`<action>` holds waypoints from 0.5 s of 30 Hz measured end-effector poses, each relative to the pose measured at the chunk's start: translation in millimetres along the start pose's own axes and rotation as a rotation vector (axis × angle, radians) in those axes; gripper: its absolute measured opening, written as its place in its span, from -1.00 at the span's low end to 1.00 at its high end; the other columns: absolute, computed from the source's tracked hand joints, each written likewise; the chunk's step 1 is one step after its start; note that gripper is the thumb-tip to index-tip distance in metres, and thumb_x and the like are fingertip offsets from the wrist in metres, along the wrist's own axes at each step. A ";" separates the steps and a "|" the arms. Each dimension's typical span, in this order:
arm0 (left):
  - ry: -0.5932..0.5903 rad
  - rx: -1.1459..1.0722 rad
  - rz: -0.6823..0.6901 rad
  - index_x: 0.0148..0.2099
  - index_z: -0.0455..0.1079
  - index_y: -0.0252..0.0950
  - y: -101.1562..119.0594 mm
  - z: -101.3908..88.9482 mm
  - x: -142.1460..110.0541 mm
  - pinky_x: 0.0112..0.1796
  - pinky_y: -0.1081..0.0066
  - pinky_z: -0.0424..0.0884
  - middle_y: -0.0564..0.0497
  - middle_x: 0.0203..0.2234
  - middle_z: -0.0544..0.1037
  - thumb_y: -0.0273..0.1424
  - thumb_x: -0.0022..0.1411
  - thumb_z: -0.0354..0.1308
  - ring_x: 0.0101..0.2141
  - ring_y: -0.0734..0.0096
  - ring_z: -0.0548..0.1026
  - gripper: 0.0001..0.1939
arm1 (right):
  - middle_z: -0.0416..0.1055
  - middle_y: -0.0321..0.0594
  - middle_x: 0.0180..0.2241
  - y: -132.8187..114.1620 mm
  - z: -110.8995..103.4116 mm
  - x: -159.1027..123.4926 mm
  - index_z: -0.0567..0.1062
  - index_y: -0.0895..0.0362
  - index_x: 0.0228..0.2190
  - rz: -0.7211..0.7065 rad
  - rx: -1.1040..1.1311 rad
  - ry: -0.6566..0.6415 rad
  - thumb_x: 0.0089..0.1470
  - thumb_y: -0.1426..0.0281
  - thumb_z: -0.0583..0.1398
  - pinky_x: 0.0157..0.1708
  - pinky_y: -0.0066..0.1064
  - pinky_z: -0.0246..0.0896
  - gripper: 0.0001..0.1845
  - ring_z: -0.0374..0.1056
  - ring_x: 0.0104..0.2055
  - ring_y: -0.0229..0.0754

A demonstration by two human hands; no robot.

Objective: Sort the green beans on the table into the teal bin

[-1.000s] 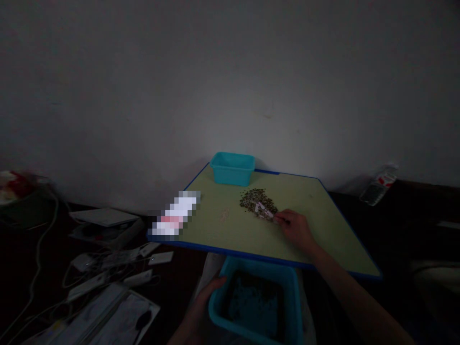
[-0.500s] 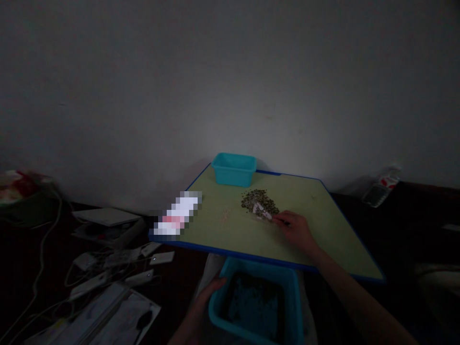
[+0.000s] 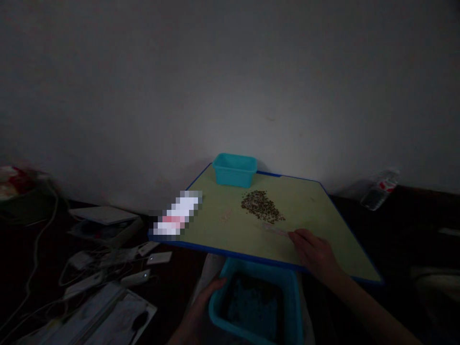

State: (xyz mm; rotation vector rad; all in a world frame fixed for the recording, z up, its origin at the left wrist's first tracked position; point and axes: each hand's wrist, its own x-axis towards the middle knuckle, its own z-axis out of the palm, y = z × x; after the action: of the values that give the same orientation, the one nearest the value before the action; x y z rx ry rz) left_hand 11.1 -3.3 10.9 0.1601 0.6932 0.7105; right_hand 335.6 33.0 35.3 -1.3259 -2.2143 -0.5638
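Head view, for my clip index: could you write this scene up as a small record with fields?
right_hand: right hand pinching a thin pale strip, blurred
left_hand: left hand at the rim of the lower basin; grip unclear
pile: small dark pieces spread on the table
lower_basin: below the table's near edge; dark matter inside, kind unclear
far_basin: turquoise basin, upright near the wall
off_table_right: tilted clear bottle
light: dim

The surface (image 3: 201, 230) is coloured pale yellow-green and edged in blue. Both tubs (image 3: 234, 178) (image 3: 217, 314) are coloured turquoise.
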 end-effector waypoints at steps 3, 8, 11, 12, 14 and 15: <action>0.018 0.000 -0.018 0.36 0.09 -0.41 1.8 -2.3 -0.4 0.00 -0.06 0.42 -0.25 -0.14 0.69 -0.26 0.18 0.19 -0.07 -0.20 0.59 -0.23 | 0.54 -0.09 -0.19 -4.0 9.2 7.5 0.56 0.16 -0.12 0.019 0.012 -0.001 0.24 0.52 0.05 -0.30 -0.40 0.43 -0.69 0.49 -0.27 -0.18; 0.001 0.000 0.037 0.35 0.11 -0.42 3.3 -2.4 -1.6 0.02 0.02 0.42 -0.25 -0.09 0.67 -0.31 0.17 0.21 0.01 -0.13 0.55 -0.25 | 0.55 -0.11 -0.21 -13.2 18.3 26.3 0.56 0.14 -0.13 0.003 0.052 -0.059 0.22 0.51 0.08 -0.24 -0.36 0.42 -0.71 0.48 -0.27 -0.16; 0.035 -0.011 0.008 0.33 0.16 -0.36 1.0 -3.0 0.7 0.01 -0.06 0.41 -0.24 -0.09 0.67 -0.28 0.16 0.22 -0.02 -0.19 0.56 -0.27 | 0.54 -0.09 -0.21 -21.4 23.0 37.1 0.56 0.14 -0.13 -0.029 0.051 -0.099 0.21 0.52 0.11 -0.24 -0.36 0.41 -0.73 0.48 -0.25 -0.15; 0.058 -0.010 -0.006 0.33 0.18 -0.33 0.1 -3.8 2.0 0.00 -0.10 0.41 -0.23 -0.09 0.67 -0.26 0.14 0.22 -0.03 -0.22 0.57 -0.27 | 0.54 -0.08 -0.20 -23.7 24.9 40.5 0.56 0.14 -0.12 -0.039 0.048 -0.104 0.20 0.52 0.12 -0.24 -0.36 0.41 -0.73 0.47 -0.24 -0.14; 0.091 -0.004 -0.014 0.33 0.19 -0.30 -1.5 -6.0 4.5 -0.02 -0.14 0.41 -0.23 -0.12 0.68 -0.24 0.13 0.23 -0.07 -0.24 0.59 -0.26 | 0.54 -0.07 -0.18 -26.5 28.5 47.1 0.56 0.14 -0.12 -0.044 0.047 -0.095 0.20 0.52 0.12 -0.25 -0.36 0.41 -0.73 0.47 -0.24 -0.13; 0.096 0.000 -0.012 0.33 0.18 -0.30 -2.0 -7.1 5.5 -0.01 -0.14 0.40 -0.23 -0.14 0.69 -0.24 0.13 0.23 -0.08 -0.25 0.59 -0.25 | 0.54 -0.07 -0.18 -26.9 29.8 50.0 0.56 0.13 -0.12 -0.033 0.053 -0.080 0.20 0.52 0.12 -0.25 -0.36 0.40 -0.73 0.48 -0.24 -0.13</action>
State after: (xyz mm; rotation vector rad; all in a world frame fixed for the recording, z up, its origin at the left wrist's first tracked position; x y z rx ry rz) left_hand 10.7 -1.9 1.9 0.1226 0.7852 0.7096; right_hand 285.4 72.7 39.2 -1.3076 -2.3032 -0.4682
